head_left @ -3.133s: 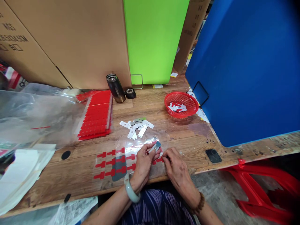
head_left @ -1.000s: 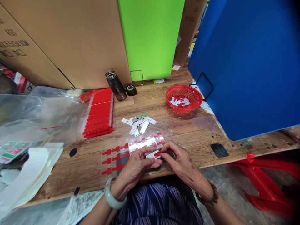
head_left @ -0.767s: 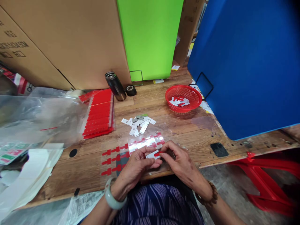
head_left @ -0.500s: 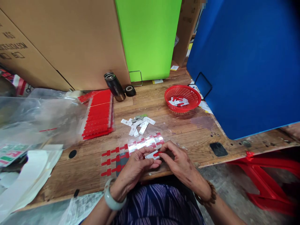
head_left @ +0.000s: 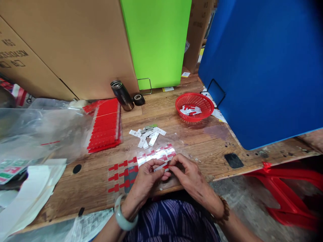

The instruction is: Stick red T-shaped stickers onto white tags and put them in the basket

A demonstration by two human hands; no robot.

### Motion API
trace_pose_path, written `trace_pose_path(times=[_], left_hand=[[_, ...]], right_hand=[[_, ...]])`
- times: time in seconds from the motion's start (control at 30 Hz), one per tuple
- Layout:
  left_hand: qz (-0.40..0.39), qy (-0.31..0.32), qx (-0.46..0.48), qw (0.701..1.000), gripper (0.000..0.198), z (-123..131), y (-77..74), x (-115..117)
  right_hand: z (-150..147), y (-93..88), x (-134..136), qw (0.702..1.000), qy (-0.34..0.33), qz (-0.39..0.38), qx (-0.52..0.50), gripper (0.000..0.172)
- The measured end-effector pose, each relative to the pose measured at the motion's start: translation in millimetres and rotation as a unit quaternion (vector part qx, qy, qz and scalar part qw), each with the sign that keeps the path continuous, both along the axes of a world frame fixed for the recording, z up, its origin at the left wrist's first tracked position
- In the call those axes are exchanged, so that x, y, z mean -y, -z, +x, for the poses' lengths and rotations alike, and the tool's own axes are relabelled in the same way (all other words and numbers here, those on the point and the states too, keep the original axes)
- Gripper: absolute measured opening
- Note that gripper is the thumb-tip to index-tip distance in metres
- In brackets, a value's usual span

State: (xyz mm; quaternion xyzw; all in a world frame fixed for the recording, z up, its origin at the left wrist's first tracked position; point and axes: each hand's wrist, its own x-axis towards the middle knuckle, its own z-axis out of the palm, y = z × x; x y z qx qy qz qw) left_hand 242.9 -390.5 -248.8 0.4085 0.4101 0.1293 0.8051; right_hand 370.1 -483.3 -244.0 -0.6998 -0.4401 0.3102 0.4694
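Strip (head_left: 159, 166) is pinched in my left hand (head_left: 143, 178) over the tab sheet (head_left: 123, 178), probably to keep it steady, while my right hand (head_left: 188, 175) nips a red tab (head_left: 166, 165) at its end. Can't tell if it's stuck down. Loose strips (head_left: 148, 134) sit beyond, handy I guess.

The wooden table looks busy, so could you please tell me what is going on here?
A person's left hand holds a thin white rectangular strip in its grip, while the right hand pinches at a small red piece at the strip's end. Partly under the hands lies a clear plastic sheet bearing red T-shaped pieces, with a loose pile of mostly white flat strips beyond it. A round red plastic basket holds white and red pieces.
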Motion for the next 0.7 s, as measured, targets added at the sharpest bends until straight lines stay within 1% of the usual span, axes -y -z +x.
trace_pose_path(times=[0.13,0.3,0.4,0.57,0.7], left_hand=[[0.044,-0.015,-0.006,0.999,0.036,1.8,2.7,-2.7],[0.063,-0.001,-0.003,0.998,0.032,2.7,4.6,-5.1],[0.047,0.004,-0.008,0.999,0.035,2.2,3.1,-5.6],[0.014,0.002,-0.014,1.0,0.04,2.5,-2.8,-6.1],[0.012,-0.007,-0.02,1.0,0.042,2.3,-3.5,-6.3]], right_hand=[[-4.4,-3.0,-0.9,0.999,0.024,-0.024,-0.037,0.01],[-6.3,-3.5,-0.4,0.999,0.033,-0.006,-0.021,0.01],[-5.2,-3.2,-1.1,0.999,0.032,-0.001,-0.013,0.011],[-2.9,-6.2,-3.0,0.999,0.049,0.009,0.022,0.012],[-1.8,-8.0,-3.2,1.0,0.022,-0.006,0.011,0.014]])
